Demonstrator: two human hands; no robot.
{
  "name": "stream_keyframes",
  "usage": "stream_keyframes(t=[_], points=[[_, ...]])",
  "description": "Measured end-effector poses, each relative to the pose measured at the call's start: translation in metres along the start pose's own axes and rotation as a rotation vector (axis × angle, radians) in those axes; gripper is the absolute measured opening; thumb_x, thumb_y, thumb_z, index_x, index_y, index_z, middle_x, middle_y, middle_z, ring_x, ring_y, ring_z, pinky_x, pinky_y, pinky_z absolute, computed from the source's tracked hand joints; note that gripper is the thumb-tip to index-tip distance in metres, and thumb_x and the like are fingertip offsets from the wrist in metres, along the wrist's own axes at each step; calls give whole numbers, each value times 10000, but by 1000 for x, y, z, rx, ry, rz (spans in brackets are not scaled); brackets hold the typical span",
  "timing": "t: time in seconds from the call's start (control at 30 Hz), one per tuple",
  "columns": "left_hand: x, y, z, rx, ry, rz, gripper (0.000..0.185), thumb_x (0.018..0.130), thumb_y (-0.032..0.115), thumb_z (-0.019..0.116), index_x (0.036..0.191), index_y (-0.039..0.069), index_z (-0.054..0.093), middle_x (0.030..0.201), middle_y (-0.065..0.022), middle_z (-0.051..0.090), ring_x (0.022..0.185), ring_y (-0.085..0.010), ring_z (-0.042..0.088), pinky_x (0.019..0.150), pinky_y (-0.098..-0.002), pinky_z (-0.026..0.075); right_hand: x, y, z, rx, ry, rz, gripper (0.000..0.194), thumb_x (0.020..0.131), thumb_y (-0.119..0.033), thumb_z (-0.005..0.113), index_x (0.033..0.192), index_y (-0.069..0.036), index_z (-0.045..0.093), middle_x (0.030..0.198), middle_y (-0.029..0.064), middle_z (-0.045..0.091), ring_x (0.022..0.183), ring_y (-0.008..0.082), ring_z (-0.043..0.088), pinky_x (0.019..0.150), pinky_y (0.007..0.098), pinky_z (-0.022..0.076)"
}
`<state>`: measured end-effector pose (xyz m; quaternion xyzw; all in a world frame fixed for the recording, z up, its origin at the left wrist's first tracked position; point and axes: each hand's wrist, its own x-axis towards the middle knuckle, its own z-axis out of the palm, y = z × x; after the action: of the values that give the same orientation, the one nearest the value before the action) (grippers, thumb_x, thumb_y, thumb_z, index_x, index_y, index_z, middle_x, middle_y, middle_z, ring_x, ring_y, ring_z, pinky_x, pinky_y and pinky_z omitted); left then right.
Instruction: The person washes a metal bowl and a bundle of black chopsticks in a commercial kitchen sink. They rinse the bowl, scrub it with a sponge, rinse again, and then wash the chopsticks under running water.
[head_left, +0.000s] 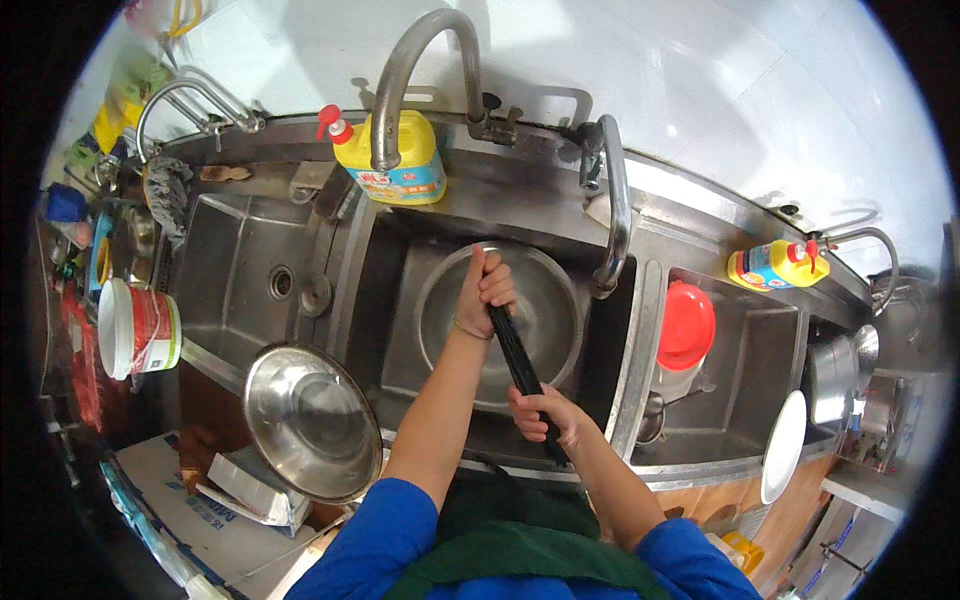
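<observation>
Both my hands grip one bundle of thin dark sticks, which look like chopsticks (516, 352), held aslant above the middle sink. My left hand (486, 285) closes round its upper end, thumb pointing up along it. Lower down, my right hand (546, 414) is wrapped round the bundle near its other end. Beneath the hands a wide round metal basin (551, 315) stands in the stainless steel sink (397, 337); what it holds is hard to tell. A large curved faucet (427, 45) arches over the sink's back edge.
A yellow pump jug (405, 157) stands behind the sink, another yellow jug (772, 264) further right. A shiny metal bowl (311, 420) sits at the front left, near a white bucket (142, 330). The right sink holds a red plastic bowl (686, 326) and a ladle (652, 416). A second faucet (619, 202) reaches forward.
</observation>
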<state>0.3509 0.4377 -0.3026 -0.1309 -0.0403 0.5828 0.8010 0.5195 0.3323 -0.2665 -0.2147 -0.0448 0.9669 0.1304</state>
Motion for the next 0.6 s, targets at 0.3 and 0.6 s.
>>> stream_keyframes(t=[0.3, 0.6], points=[[-22, -11, 25, 647, 447, 298, 394, 892, 380, 500, 608, 161, 334, 476, 55, 274, 407, -60, 310, 427, -223, 301, 8, -14, -15, 20, 231, -215, 592, 934, -489, 238, 1184, 6, 444, 1029, 128, 541, 866, 195, 554, 745, 311, 478], [-27, -35, 37, 955, 438, 429, 360, 895, 284, 520, 608, 141, 356, 494, 48, 323, 416, -68, 325, 425, -240, 297, 62, -26, -31, -506, 542, -464, 429, 930, -365, 362, 1045, 2, 553, 897, 75, 579, 817, 183, 527, 749, 306, 417]])
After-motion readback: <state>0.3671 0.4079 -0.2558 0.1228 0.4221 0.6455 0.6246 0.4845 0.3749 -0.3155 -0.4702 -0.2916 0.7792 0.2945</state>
